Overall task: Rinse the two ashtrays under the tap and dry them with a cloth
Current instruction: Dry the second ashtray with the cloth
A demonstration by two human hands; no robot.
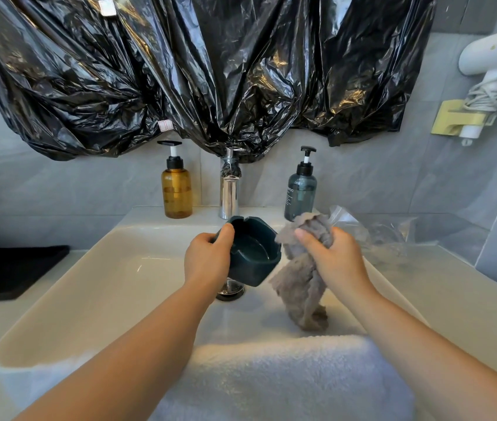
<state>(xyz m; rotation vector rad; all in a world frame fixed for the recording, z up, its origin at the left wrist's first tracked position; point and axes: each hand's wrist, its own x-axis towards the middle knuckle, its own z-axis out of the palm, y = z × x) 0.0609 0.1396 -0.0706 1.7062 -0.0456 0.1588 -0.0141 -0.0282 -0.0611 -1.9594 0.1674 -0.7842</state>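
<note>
My left hand (207,259) grips a dark green square ashtray (253,253) by its left rim, tilted toward me above the white sink (113,281). Right beside it, my right hand (335,256) holds a bunched grey-brown cloth (301,287); the cloth's loose end hangs down into the basin. Cloth and ashtray are close together, almost touching. The chrome tap (229,192) stands behind the ashtray, with no water visibly running. Only one ashtray is in view.
An amber pump bottle (177,189) and a grey-blue pump bottle (301,192) flank the tap. A white towel (286,378) drapes over the sink's front edge. Clear plastic wrap (387,232) lies on the right counter, a black mat (7,268) on the left. Black plastic (198,71) covers the mirror.
</note>
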